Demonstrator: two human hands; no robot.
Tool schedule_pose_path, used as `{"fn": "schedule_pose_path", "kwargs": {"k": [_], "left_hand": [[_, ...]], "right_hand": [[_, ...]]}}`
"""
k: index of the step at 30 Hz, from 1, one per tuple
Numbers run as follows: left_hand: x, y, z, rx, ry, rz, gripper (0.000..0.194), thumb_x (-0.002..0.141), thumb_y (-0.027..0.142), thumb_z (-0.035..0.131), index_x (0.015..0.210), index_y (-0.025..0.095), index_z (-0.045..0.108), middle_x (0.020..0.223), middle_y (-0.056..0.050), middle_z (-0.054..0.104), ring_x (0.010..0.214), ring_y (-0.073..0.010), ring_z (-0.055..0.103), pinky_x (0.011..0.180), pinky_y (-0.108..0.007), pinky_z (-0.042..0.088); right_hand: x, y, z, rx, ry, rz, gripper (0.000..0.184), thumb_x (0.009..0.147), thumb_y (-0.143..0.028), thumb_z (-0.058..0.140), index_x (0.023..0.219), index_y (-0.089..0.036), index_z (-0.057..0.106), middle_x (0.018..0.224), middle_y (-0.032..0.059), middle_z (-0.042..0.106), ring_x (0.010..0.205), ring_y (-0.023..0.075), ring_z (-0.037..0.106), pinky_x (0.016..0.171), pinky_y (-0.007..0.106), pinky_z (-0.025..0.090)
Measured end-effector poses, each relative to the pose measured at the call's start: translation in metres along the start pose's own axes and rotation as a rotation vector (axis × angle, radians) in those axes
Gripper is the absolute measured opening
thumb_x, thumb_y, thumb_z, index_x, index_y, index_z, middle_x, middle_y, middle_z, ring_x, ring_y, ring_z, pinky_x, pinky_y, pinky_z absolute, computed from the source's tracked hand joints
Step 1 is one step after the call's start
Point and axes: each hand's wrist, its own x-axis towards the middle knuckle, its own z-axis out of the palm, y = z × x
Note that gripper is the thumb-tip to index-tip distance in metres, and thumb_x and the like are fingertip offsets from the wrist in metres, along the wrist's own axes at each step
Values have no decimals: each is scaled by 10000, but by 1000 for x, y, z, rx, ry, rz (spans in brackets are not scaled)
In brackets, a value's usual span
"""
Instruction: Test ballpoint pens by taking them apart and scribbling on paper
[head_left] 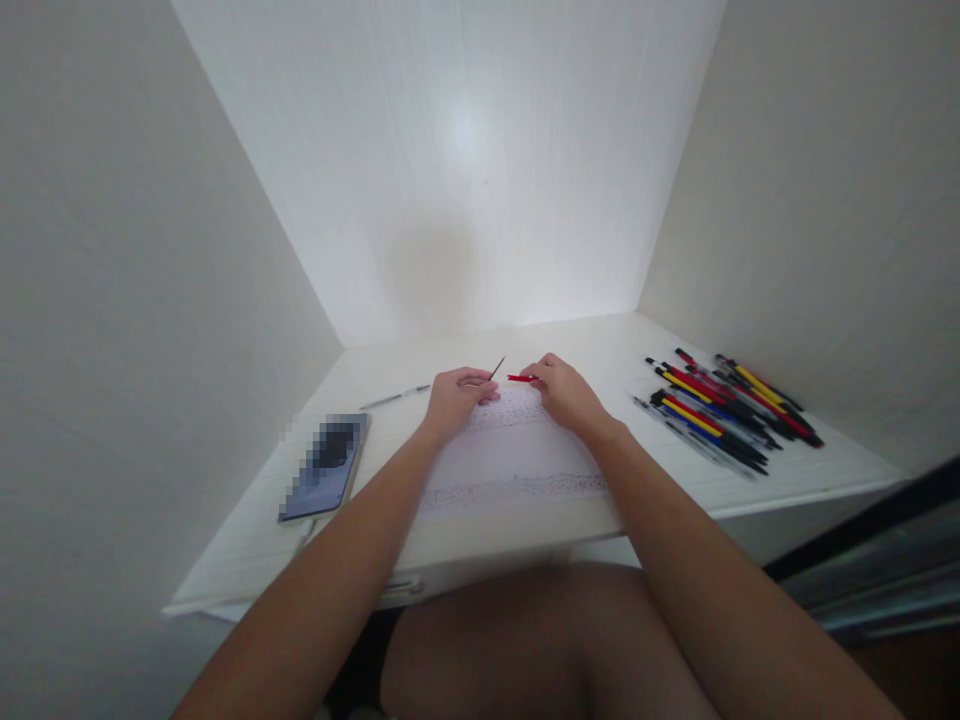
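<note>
Between the fingertips of my left hand (456,398) is a thin dark pen refill (496,368), its tip slanting up to the right. My right hand (564,395) pinches a red pen part (522,378) that points left toward the refill. A small gap separates the two pieces. Both hands rest over the far edge of a pale sheet (517,455) with speckled printed bands. My right fingers hide part of the red piece, so its full length does not show.
A phone (326,468) lies left of my forearm, near a clear pen (394,397). On the right is a pile of pens (720,405) in red, yellow, black and blue. White panels (487,200) enclose the desk (600,340) at the back and sides.
</note>
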Motion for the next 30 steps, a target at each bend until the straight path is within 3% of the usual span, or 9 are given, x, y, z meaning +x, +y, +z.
{"fn": "schedule_pose_path", "kwargs": {"k": [11, 16, 22, 30], "left_hand": [[3, -4, 0, 35, -7, 1, 136, 729, 112, 766, 856, 81, 730, 726, -94, 727, 670, -184, 702, 676, -274, 551], [4, -7, -2, 27, -33, 56, 122, 722, 137, 774, 824, 85, 734, 714, -96, 724, 668, -180, 696, 681, -269, 553], [3, -6, -5, 52, -6, 133, 158, 767, 239, 770, 826, 95, 743, 785, -115, 742, 718, -190, 702, 722, -286, 562], [10, -21, -13, 338, 0, 180, 85, 785, 222, 749, 840, 164, 780, 827, -75, 754, 761, -180, 703, 759, -286, 553]], "right_hand": [[1, -7, 3, -60, -80, -42, 502, 834, 184, 491, 1087, -165, 749, 1018, 81, 573, 952, 229, 555, 838, 264, 411], [1, -13, 7, 80, -84, -34, 429, 851, 186, 529, 1034, -144, 733, 986, 69, 597, 891, 214, 585, 836, 256, 429], [2, -12, 10, 170, -61, -42, 366, 879, 181, 569, 1019, -129, 703, 987, 62, 623, 946, 220, 591, 874, 266, 426], [-1, 10, 5, 18, 9, 98, 301, 919, 128, 610, 1036, -129, 715, 987, 79, 595, 901, 230, 581, 810, 279, 420]]}}
